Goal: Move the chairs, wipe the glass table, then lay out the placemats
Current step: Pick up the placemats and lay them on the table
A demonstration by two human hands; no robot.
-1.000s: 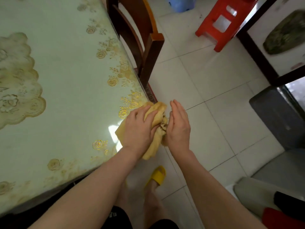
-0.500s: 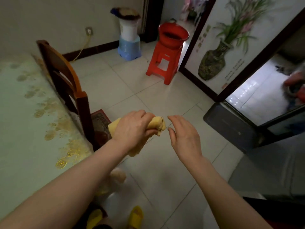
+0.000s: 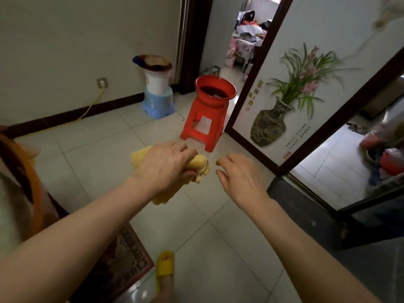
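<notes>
Gripping the bunched yellow cloth (image 3: 200, 167), the left hand (image 3: 162, 169) is curling its fingers round its middle, and cloth is sticking out on both sides of the fist. The right hand (image 3: 238, 178) is hovering just beside the cloth's end, apart from it, fingers loosely bent and holding nothing. Beyond both hands a red stool (image 3: 209, 111) is carrying a red basin (image 3: 216, 101). A blurred wooden chair (image 3: 37, 206) is showing far left of the left hand.

this is a home: white floor tiles (image 3: 218, 248), a red stool (image 3: 204, 125), a flower picture (image 3: 290, 92), and a messy bedroom (image 3: 247, 38) behind.
</notes>
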